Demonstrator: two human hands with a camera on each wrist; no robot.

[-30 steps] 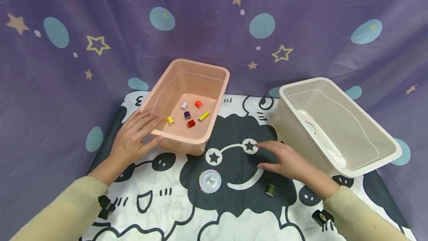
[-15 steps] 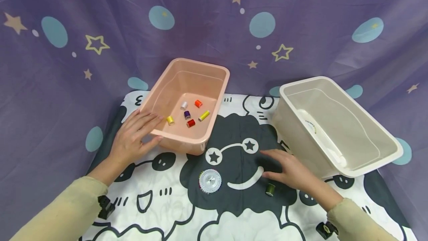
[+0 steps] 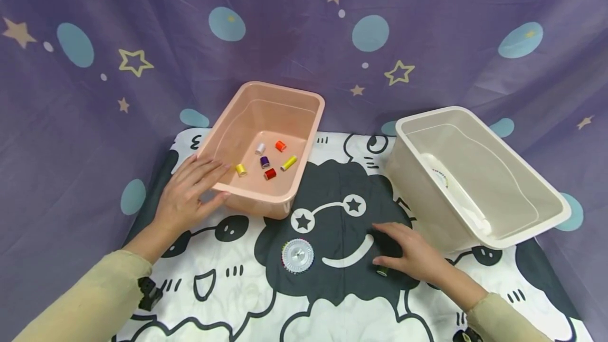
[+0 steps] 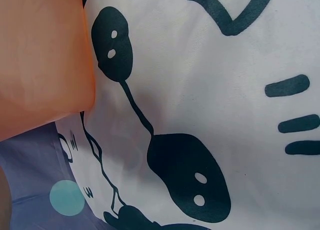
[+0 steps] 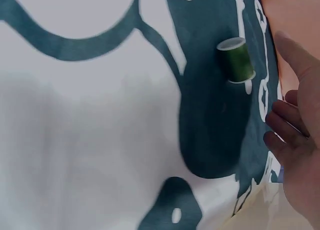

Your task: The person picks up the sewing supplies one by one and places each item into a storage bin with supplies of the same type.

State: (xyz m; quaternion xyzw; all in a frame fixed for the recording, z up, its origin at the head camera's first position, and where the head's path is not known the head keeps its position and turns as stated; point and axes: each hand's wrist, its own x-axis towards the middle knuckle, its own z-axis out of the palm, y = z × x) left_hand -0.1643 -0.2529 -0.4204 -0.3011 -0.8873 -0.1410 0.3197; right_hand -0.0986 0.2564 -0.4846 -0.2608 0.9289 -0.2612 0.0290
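A dark green thread spool [image 3: 382, 272] lies on the sheep-print cloth, partly hidden under my right hand [image 3: 410, 252] in the head view. That hand hovers over it with thumb and fingers apart. The right wrist view shows the whole green spool [image 5: 236, 60] beside the right hand [image 5: 300, 125], a gap between them. My left hand [image 3: 187, 194] rests across the near left rim of the pink bin [image 3: 268, 198], fingers extended. Inside lie several spools: white [image 3: 260, 148], orange [image 3: 281, 145], purple [image 3: 264, 162], red [image 3: 269, 174] and yellow [image 3: 241, 170], plus a longer yellow one [image 3: 288, 163].
A clear wheel of pins [image 3: 297, 256] lies on the cloth between the hands. At the right stands a beige bin [image 3: 423, 199], with part of another pin wheel [image 3: 440, 178] showing inside. A purple curtain [image 3: 294, 51] hangs behind both bins.
My right hand has come down and toward me, from beyond the green spool to over it, partly covering it. My left hand has stayed on the pink bin.
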